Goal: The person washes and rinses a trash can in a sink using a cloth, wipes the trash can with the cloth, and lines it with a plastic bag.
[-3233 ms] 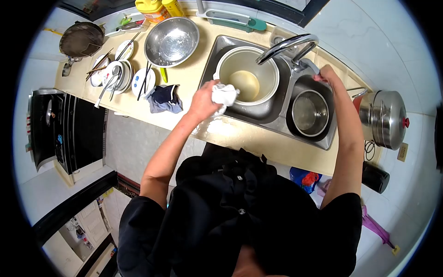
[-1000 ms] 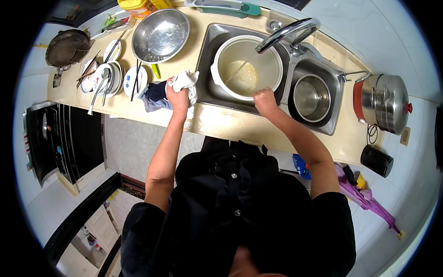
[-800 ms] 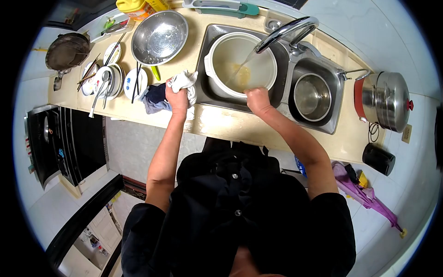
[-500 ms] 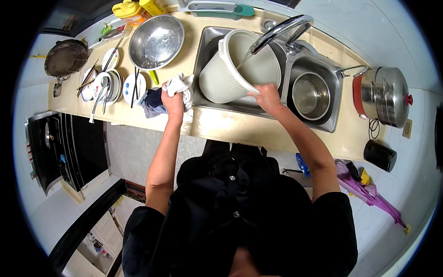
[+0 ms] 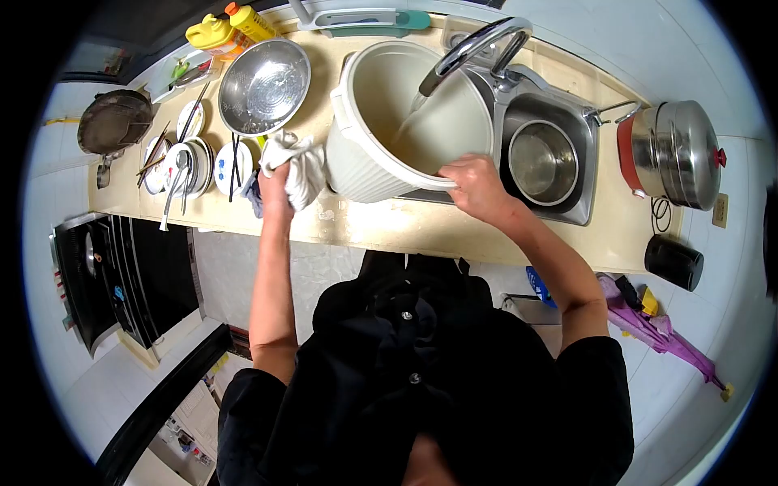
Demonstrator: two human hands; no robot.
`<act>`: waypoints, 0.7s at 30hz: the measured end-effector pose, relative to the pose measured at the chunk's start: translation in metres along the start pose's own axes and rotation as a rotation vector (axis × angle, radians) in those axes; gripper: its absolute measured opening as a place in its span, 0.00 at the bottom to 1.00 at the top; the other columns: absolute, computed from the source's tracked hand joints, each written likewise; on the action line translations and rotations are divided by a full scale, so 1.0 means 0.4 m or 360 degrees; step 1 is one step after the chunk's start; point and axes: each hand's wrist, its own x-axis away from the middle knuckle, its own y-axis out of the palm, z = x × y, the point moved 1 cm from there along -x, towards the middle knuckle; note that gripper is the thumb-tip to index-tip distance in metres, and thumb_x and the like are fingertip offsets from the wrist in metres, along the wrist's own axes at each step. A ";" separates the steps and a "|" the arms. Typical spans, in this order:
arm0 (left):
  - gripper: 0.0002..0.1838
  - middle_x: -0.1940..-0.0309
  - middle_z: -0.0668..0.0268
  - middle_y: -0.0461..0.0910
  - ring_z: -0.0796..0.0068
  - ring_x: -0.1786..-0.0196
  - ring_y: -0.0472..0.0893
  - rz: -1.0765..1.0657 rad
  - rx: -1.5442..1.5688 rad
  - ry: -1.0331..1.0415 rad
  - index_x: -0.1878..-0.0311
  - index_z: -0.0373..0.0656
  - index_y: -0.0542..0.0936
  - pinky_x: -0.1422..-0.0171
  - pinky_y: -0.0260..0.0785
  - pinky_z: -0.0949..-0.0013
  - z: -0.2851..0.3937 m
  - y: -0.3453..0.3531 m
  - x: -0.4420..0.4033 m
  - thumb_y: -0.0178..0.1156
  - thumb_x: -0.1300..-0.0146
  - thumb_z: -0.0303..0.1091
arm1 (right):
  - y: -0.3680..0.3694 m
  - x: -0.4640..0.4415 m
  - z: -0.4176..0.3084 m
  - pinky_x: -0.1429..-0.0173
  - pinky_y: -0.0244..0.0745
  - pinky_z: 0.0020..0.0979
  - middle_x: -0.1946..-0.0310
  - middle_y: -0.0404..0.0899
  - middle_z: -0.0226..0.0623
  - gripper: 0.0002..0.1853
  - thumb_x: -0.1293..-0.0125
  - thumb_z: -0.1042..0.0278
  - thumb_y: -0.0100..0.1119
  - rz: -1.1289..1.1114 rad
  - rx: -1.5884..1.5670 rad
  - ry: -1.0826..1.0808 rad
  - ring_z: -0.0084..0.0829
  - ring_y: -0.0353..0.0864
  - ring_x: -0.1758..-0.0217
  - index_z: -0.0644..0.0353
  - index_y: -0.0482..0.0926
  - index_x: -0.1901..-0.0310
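Note:
A large off-white bucket [image 5: 369, 154] tilts over the left sink basin, its mouth under the chrome faucet [image 5: 478, 53]. Water runs from the spout into it. My right hand [image 5: 478, 186] is closed on the bucket's near rim. My left hand [image 5: 278, 190] grips a crumpled white cloth [image 5: 301, 172] just left of the bucket, above the counter. A dark blue-grey cloth [image 5: 254, 194] lies partly hidden behind that hand.
On the left counter [image 5: 340, 223] sit a metal basin [image 5: 266, 87], stacked dishes [image 5: 190, 166] with chopsticks and spoons, and yellow bottles [image 5: 219, 36]. A metal pot [image 5: 543, 162] stands in the right sink basin. A steamer pot [image 5: 681, 158] is at far right.
The bucket has come up and left, its mouth turned more toward me, with my right hand still on the rim. My left hand has lifted the white cloth off the dark one, moving left.

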 end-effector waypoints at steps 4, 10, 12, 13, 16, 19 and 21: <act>0.20 0.57 0.56 0.78 0.67 0.59 0.80 -0.0151 0.0191 -0.0308 0.47 0.31 0.71 0.53 0.74 0.70 0.077 -0.038 0.027 0.55 0.44 0.27 | -0.019 -0.023 -0.014 0.71 0.69 0.39 0.81 0.76 0.39 0.05 0.57 0.73 0.61 -0.0054 -0.0169 0.0031 0.45 0.74 0.77 0.63 0.77 0.76; 0.21 0.54 0.59 0.77 0.68 0.54 0.78 -0.0019 0.0240 -0.0237 0.44 0.33 0.70 0.49 0.72 0.69 0.180 -0.065 0.093 0.52 0.40 0.30 | 0.019 -0.038 0.043 0.71 0.69 0.29 0.78 0.80 0.41 0.08 0.51 0.73 0.67 -0.0110 -0.0928 0.0358 0.29 0.78 0.76 0.67 0.81 0.71; 0.21 0.53 0.58 0.77 0.68 0.53 0.78 0.0006 0.0245 -0.0200 0.44 0.33 0.69 0.48 0.71 0.68 0.211 -0.058 0.113 0.52 0.39 0.32 | 0.036 -0.038 0.061 0.68 0.70 0.24 0.75 0.82 0.35 0.09 0.51 0.75 0.67 -0.0109 -0.1347 0.0577 0.17 0.76 0.71 0.71 0.81 0.68; 0.21 0.53 0.58 0.77 0.68 0.53 0.78 0.0016 0.0222 -0.0165 0.43 0.33 0.69 0.48 0.71 0.68 0.222 -0.054 0.119 0.52 0.39 0.33 | 0.039 -0.040 0.064 0.68 0.70 0.24 0.75 0.82 0.35 0.09 0.51 0.75 0.67 -0.0100 -0.1353 0.0581 0.17 0.76 0.71 0.71 0.81 0.68; 0.22 0.52 0.58 0.76 0.67 0.51 0.77 0.0069 0.0204 -0.0181 0.44 0.33 0.70 0.44 0.69 0.67 0.250 -0.066 0.131 0.53 0.39 0.35 | 0.058 -0.043 0.076 0.67 0.70 0.23 0.75 0.81 0.35 0.09 0.53 0.76 0.68 -0.0039 -0.1689 0.0679 0.18 0.76 0.71 0.71 0.81 0.70; 0.22 0.51 0.57 0.76 0.65 0.50 0.76 0.0059 0.0247 -0.0146 0.45 0.32 0.70 0.41 0.67 0.66 0.267 -0.090 0.127 0.54 0.39 0.35 | 0.143 -0.025 0.112 0.64 0.72 0.23 0.73 0.82 0.36 0.10 0.54 0.77 0.69 0.0041 -0.1747 0.0728 0.20 0.77 0.69 0.71 0.81 0.69; 0.22 0.51 0.57 0.76 0.65 0.49 0.76 0.0099 0.0138 -0.0098 0.44 0.32 0.70 0.41 0.67 0.65 0.276 -0.097 0.119 0.53 0.39 0.35 | 0.198 -0.019 0.128 0.62 0.72 0.24 0.70 0.80 0.41 0.17 0.59 0.73 0.73 0.0131 -0.2004 0.0766 0.24 0.78 0.66 0.74 0.78 0.68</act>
